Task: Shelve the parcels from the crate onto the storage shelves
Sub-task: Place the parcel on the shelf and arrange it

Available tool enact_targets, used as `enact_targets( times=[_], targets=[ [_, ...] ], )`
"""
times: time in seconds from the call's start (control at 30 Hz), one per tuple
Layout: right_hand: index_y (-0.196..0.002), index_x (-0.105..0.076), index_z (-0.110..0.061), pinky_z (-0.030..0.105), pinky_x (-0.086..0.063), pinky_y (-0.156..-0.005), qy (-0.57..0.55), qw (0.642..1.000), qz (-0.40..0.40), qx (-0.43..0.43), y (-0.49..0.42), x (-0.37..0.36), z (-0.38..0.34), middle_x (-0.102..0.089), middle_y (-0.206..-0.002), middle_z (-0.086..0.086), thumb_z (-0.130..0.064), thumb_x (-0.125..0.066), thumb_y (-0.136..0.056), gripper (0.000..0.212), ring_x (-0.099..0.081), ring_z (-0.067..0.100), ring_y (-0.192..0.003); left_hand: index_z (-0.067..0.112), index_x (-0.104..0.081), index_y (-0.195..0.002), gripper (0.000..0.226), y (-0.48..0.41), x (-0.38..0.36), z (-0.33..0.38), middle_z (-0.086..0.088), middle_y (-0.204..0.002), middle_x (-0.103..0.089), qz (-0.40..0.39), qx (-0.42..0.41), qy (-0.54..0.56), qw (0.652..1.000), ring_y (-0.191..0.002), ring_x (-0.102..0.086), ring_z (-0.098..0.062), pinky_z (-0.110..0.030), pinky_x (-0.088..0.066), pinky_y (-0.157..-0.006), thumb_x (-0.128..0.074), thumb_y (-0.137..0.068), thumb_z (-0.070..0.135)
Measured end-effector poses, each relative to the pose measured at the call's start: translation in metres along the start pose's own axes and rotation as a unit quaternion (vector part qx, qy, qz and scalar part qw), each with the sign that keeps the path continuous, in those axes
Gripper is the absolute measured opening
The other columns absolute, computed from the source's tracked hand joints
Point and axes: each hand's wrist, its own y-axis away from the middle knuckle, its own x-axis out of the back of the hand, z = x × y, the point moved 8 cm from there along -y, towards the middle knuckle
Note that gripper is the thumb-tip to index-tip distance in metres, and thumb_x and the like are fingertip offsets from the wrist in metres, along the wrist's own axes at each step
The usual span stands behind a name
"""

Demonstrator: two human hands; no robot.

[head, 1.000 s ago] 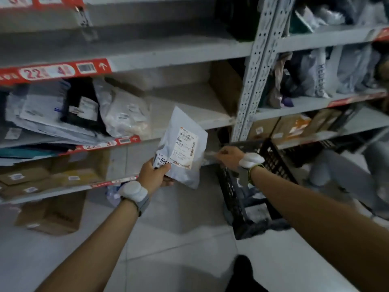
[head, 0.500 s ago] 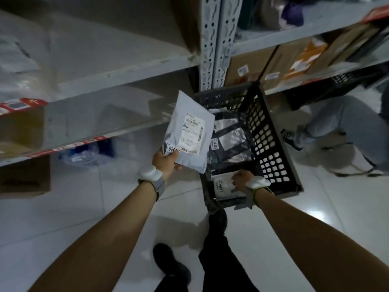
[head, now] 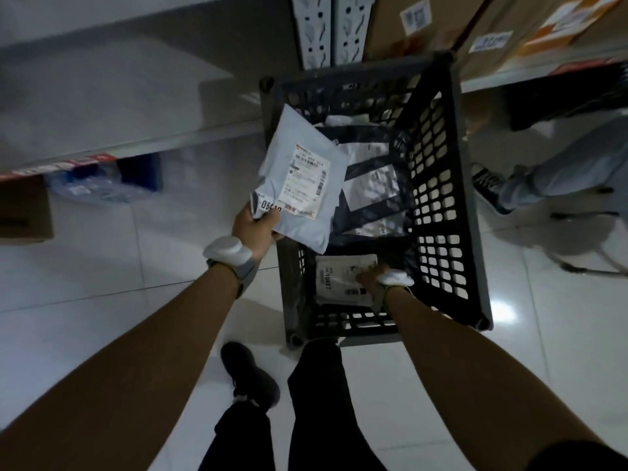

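Left hand (head: 253, 230), pinch on grey parcel (head: 300, 154) over crate (head: 457, 205); right hand (head: 372, 275) on white parcel (head: 334, 282) (grip unclear)

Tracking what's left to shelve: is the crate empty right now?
No, a white parcel marked 10407 and a dark parcel lie inside the crate.

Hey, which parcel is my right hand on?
The white parcel marked 10407, at the crate's near end under the right hand. The grey mailer is in the left hand; the dark bags lie farther back.
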Motion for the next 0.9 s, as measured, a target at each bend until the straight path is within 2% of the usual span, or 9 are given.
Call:
enact_targets(
  times=[0.07,0.2,0.33,0.43,0.5,0.6,0.73,0.8,0.9],
  targets=[
    [-0.142,-0.044,0.001,0.021,-0.042,-0.076,0.012,0.999,-0.016,0.037,-0.012,-0.008,-0.005,-0.044,-0.148,0.019,-0.025,-0.061,-0.098,0.054,-0.044,0.033,-0.135,0.016,-0.055,-0.117,0.024,-0.001,0.002,0.0,0.003,-0.095,-0.065,-0.005,-0.004,-0.003,1.0,-0.077,-0.061,-0.015,-0.023,-0.057,-0.062,-0.049,-0.1,0.0],
    [-0.138,-0.052,-0.015,0.037,-0.044,-0.098,0.041,0.995,0.048,0.075,-0.008,-0.004,-0.005,-0.056,-0.135,0.015,-0.047,-0.051,-0.098,0.051,-0.055,0.037,-0.116,0.013,-0.056,-0.122,0.028,0.001,-0.001,-0.003,-0.008,-0.113,-0.064,-0.002,0.025,0.042,0.999,-0.1,-0.062,-0.028,-0.034,-0.058,-0.077,-0.052,-0.098,-0.001],
    [-0.108,-0.052,-0.013,0.034,-0.038,-0.071,0.009,0.974,0.133,0.185,0.042,0.028,-0.028,-0.059,-0.085,0.011,-0.026,-0.045,-0.103,0.015,-0.058,0.034,-0.083,0.005,-0.056,-0.129,0.032,0.022,0.005,0.011,-0.013,-0.115,-0.065,-0.004,0.054,0.041,0.998,-0.093,-0.065,-0.028,-0.026,-0.058,-0.065,-0.055,-0.097,0.002],
    [-0.123,-0.053,-0.014,0.032,-0.041,-0.075,0.019,0.958,0.146,0.247,0.107,0.061,-0.05,-0.065,-0.105,0.016,-0.027,-0.041,-0.105,0.025,-0.062,0.038,-0.095,0.007,-0.062,-0.111,0.017,0.045,0.023,0.05,-0.012,-0.099,-0.067,-0.046,0.033,0.054,0.997,-0.073,-0.067,-0.021,-0.032,-0.055,-0.063,-0.056,-0.096,0.003],
    [-0.132,-0.053,-0.01,0.023,-0.035,-0.074,0.011,0.95,0.139,0.278,0.133,0.078,-0.063,-0.063,-0.116,0.014,-0.023,-0.042,-0.106,0.031,-0.06,0.035,-0.107,0.014,-0.064,-0.097,0.012,0.051,0.034,0.068,-0.013,-0.095,-0.066,-0.059,0.011,0.042,0.997,-0.078,-0.063,-0.027,-0.041,-0.046,-0.074,-0.058,-0.095,0.004],
    [-0.138,-0.051,-0.012,0.019,-0.033,-0.077,-0.011,0.943,0.127,0.308,0.188,0.099,-0.09,-0.053,-0.112,0.003,-0.022,-0.044,-0.106,0.034,-0.055,0.028,-0.116,0.017,-0.065,-0.102,0.012,0.074,0.065,0.102,-0.011,-0.103,-0.068,-0.058,-0.025,0.061,0.996,-0.089,-0.064,-0.028,-0.042,-0.051,-0.082,-0.058,-0.097,0.009],
    [-0.137,-0.053,-0.016,0.027,-0.038,-0.095,-0.005,0.913,0.142,0.383,0.28,0.109,-0.144,-0.054,-0.123,0.001,-0.026,-0.044,-0.106,0.034,-0.051,0.02,-0.118,0.017,-0.06,-0.119,0.019,0.117,0.113,0.146,-0.002,-0.107,-0.07,-0.044,-0.075,0.103,0.991,-0.093,-0.068,-0.023,-0.032,-0.059,-0.072,-0.053,-0.101,0.013],
    [-0.13,-0.056,-0.014,0.042,-0.037,-0.109,-0.04,0.886,0.141,0.439,0.33,0.102,-0.171,-0.056,-0.132,0.009,-0.022,-0.047,-0.104,0.028,-0.051,0.025,-0.125,0.019,-0.059,-0.125,0.025,0.142,0.138,0.162,-0.005,-0.112,-0.072,-0.037,-0.106,0.121,0.986,-0.096,-0.07,-0.028,-0.038,-0.061,-0.071,-0.054,-0.1,0.016],
    [-0.118,-0.059,-0.01,0.046,-0.038,-0.109,-0.055,0.842,0.168,0.51,0.421,0.074,-0.205,-0.06,-0.122,0.011,-0.018,-0.048,-0.104,0.02,-0.054,0.026,-0.115,0.022,-0.066,-0.115,0.019,0.201,0.175,0.175,-0.011,-0.108,-0.073,-0.051,-0.144,0.152,0.976,-0.089,-0.07,-0.033,-0.049,-0.057,-0.072,-0.057,-0.098,0.018]
  ],
)
